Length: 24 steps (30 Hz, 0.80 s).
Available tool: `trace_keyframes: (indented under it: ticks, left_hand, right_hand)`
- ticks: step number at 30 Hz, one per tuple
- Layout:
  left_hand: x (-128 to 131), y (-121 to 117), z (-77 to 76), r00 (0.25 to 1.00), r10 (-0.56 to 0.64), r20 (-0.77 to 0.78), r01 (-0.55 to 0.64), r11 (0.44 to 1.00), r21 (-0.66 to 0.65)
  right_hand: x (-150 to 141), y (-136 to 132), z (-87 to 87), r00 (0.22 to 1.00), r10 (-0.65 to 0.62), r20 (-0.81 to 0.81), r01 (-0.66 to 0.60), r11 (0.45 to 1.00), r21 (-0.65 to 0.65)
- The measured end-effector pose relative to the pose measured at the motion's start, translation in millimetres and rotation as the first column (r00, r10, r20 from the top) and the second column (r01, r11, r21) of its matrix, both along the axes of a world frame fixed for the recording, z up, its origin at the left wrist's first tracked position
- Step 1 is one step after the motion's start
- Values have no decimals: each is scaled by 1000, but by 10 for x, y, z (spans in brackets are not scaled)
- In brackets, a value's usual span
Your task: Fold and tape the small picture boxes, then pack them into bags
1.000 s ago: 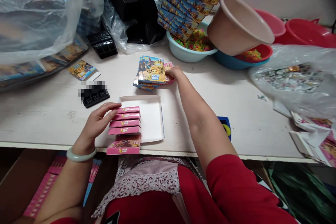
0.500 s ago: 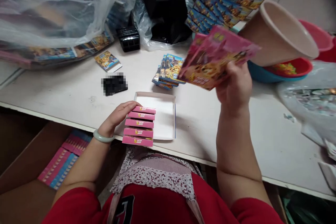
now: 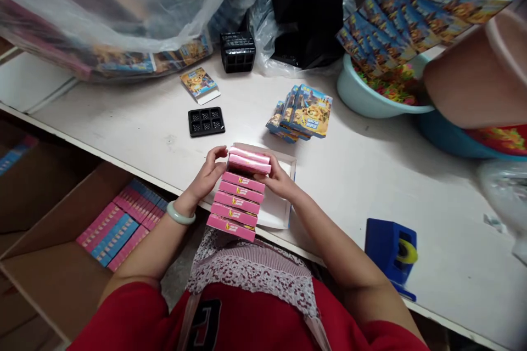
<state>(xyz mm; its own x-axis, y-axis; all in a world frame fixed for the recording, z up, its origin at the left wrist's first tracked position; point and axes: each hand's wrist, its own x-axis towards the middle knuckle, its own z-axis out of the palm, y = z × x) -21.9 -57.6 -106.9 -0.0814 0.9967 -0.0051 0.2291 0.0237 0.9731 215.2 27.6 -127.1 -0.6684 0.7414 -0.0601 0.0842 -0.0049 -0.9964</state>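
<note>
Several pink boxes (image 3: pixel 236 200) stand on edge in a row inside a shallow white tray (image 3: pixel 278 211) at the table's near edge. My left hand (image 3: pixel 209 173) and my right hand (image 3: pixel 278 178) press from either side on the farthest pink boxes (image 3: pixel 249 159) of the row, fingers closed against them. A green bangle circles my left wrist. Behind the tray lies a small pile of blue boxes (image 3: pixel 304 115) with cartoon pictures.
A black six-cell insert (image 3: pixel 206 121), a single blue box (image 3: pixel 200 84), a black holder (image 3: pixel 237 51), bowls of coloured bits (image 3: pixel 382 88), stacked blue trays (image 3: pixel 415 22) and plastic bags (image 3: pixel 123 5) crowd the table. A blue tape dispenser (image 3: pixel 391 255) sits right. A carton (image 3: pixel 119 225) of packed boxes stands below left.
My right hand picked pink boxes from the pile behind, lifted them, and brought them down onto the far end of the row. My left hand stayed at the row.
</note>
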Motion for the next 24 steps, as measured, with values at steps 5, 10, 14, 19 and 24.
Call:
trace_keyframes:
  ticks: [5,10,14,19,24]
  left_hand:
    - [73,122,18,996,-65,59,68,997,-44]
    - [91,206,87,995,-86,-42,83,994,-66]
    - [30,275,117,993,-86,-86,80,994,-73]
    - [-109,339,186,988,-102,-120,99,995,-25]
    - [-157,829,560,998,-58,-21,57,998,-10]
  right_hand:
    - [77,-90,23,996,-30,-85,23,996,-81]
    - [-191,-347,39,948,-317,24,316,934,-166]
    - [-278,-367,109,936,-352,21,348,913,-215]
    - [198,-209,388,912,-399,-95,401,916,2]
    - [804,460,563,634,-754,-171,773,625,112]
